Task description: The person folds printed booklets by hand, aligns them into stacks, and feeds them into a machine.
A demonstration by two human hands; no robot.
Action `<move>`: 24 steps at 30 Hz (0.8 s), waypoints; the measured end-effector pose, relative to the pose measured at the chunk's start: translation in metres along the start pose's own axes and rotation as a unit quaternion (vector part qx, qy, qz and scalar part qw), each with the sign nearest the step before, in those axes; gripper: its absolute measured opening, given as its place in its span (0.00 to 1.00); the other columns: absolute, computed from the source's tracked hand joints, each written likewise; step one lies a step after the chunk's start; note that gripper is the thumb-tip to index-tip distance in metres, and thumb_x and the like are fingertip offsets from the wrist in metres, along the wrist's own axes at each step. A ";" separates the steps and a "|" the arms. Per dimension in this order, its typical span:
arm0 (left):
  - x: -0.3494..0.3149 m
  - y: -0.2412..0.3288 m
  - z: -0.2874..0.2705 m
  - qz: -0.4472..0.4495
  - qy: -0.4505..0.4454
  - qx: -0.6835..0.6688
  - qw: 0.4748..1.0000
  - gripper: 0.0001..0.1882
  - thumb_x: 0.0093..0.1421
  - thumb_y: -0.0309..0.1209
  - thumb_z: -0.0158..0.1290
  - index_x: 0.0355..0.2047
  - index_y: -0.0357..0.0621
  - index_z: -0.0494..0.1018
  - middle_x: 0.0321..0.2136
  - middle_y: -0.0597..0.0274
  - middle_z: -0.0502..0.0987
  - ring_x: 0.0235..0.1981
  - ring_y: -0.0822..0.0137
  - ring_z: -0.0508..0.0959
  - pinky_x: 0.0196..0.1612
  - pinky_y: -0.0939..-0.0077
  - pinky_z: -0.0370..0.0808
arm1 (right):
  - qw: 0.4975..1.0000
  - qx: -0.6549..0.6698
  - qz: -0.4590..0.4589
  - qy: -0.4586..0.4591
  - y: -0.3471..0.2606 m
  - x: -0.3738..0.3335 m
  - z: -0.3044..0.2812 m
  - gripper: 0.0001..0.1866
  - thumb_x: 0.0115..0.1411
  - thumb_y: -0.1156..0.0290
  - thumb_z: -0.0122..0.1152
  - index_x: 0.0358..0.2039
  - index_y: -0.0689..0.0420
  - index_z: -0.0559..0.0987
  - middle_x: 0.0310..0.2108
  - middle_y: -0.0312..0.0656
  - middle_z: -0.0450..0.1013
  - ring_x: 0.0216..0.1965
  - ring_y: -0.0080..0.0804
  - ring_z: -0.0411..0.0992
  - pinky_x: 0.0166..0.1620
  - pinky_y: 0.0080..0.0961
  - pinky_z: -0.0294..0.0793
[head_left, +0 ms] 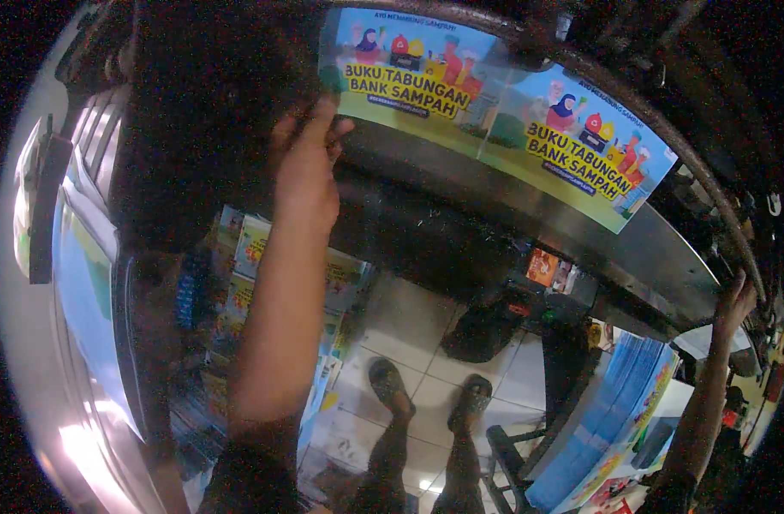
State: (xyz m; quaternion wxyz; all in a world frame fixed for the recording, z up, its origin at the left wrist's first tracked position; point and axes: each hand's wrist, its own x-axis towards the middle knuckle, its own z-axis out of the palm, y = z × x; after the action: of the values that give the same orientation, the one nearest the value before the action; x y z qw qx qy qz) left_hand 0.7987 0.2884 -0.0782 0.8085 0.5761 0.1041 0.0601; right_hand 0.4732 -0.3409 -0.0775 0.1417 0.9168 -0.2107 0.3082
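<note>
The person is standing at a grey metal machine table (580, 214), and on it one printed sheet (494, 107) is lying. The sheet is carrying two copies of the same colourful cover, side by side, each with cartoon figures and a yellow title band. Its far edge is running under a dark part of the machine, so this edge is hidden.

Two hands are showing. The left hand (306, 163) is reaching up to the near-left corner of the sheet; the fingers are lying close together and touching that corner, but I cannot tell if they are pinching it or only pressing on it. The left forearm is rising straight from the lower edge. The right hand (734, 304) is far to the right, at the curved rim of the table, with the fingers bent on the rim. It is small and dark, and the exact grip is hard to make out.

Below, two feet in sandals (430, 390) are standing on pale floor tiles (409, 321). One stack of blue printed sheets (610, 411) is lying at the lower right, and more printed sheets (246, 257) are piled behind the left arm, partly covered by it. The left side is blurred by glare.
</note>
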 end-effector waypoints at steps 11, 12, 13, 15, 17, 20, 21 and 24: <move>-0.006 -0.002 0.004 0.014 -0.051 0.039 0.998 0.23 0.53 0.37 0.60 0.46 0.45 0.65 0.35 0.64 0.74 0.32 0.70 0.73 0.35 0.77 0.68 | 0.996 -0.066 -0.055 0.013 0.021 -0.006 0.012 0.24 0.60 0.63 0.52 0.53 0.63 0.65 0.47 0.58 0.67 0.46 0.55 0.66 0.49 0.45 0.64; -0.004 -0.002 0.003 0.022 -0.047 0.050 0.997 0.23 0.53 0.37 0.60 0.46 0.45 0.65 0.36 0.64 0.73 0.32 0.70 0.73 0.36 0.76 0.69 | 0.994 -0.081 -0.067 0.014 0.028 -0.008 0.014 0.24 0.60 0.64 0.53 0.54 0.63 0.64 0.47 0.58 0.67 0.46 0.55 0.66 0.49 0.45 0.64; -0.003 -0.002 0.002 0.030 -0.042 0.061 0.997 0.23 0.53 0.37 0.60 0.46 0.44 0.65 0.36 0.64 0.73 0.33 0.69 0.73 0.37 0.75 0.69 | 0.991 -0.099 -0.084 0.015 0.034 -0.008 0.017 0.25 0.60 0.64 0.53 0.54 0.62 0.64 0.48 0.58 0.67 0.46 0.55 0.66 0.48 0.45 0.65; -0.003 -0.003 0.003 0.029 -0.039 0.053 0.997 0.23 0.53 0.37 0.60 0.46 0.43 0.65 0.36 0.64 0.73 0.32 0.70 0.73 0.36 0.76 0.69 | 0.984 -0.135 -0.117 0.016 0.048 -0.008 0.021 0.26 0.59 0.65 0.54 0.56 0.61 0.62 0.48 0.58 0.66 0.46 0.55 0.66 0.48 0.45 0.65; -0.002 -0.005 0.004 0.027 -0.036 0.045 0.998 0.24 0.54 0.37 0.59 0.46 0.43 0.65 0.36 0.64 0.73 0.32 0.70 0.73 0.36 0.76 0.69 | 0.979 -0.152 -0.136 0.014 0.060 -0.009 0.023 0.27 0.59 0.65 0.55 0.57 0.60 0.61 0.49 0.58 0.65 0.46 0.55 0.65 0.47 0.46 0.66; -0.002 -0.006 0.003 0.027 -0.046 0.032 0.998 0.24 0.53 0.37 0.60 0.46 0.43 0.65 0.36 0.64 0.73 0.32 0.70 0.73 0.35 0.77 0.69 | 0.990 -0.106 -0.090 0.007 0.057 -0.008 0.026 0.29 0.58 0.69 0.55 0.59 0.58 0.59 0.50 0.58 0.64 0.47 0.56 0.65 0.48 0.47 0.65; -0.003 -0.004 0.004 0.021 -0.045 0.041 0.998 0.24 0.53 0.37 0.60 0.47 0.42 0.65 0.36 0.64 0.73 0.32 0.70 0.73 0.35 0.76 0.69 | 0.994 -0.084 -0.068 0.003 0.054 -0.007 0.025 0.30 0.58 0.71 0.54 0.60 0.57 0.57 0.51 0.58 0.63 0.48 0.56 0.64 0.49 0.48 0.65; -0.005 -0.005 0.006 0.010 -0.039 0.041 0.998 0.25 0.52 0.37 0.61 0.46 0.42 0.64 0.34 0.64 0.73 0.31 0.71 0.74 0.34 0.79 0.66 | 0.999 -0.046 -0.022 -0.007 0.045 -0.005 0.018 0.33 0.57 0.74 0.54 0.61 0.55 0.55 0.53 0.59 0.62 0.49 0.57 0.63 0.50 0.49 0.64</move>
State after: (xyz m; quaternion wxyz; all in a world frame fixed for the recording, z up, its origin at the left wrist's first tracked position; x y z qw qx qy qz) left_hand 0.7952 0.2804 -0.0808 0.7868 0.6119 0.0696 0.0412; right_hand 0.4578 -0.3852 -0.0882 0.1893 0.9160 -0.2052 0.2881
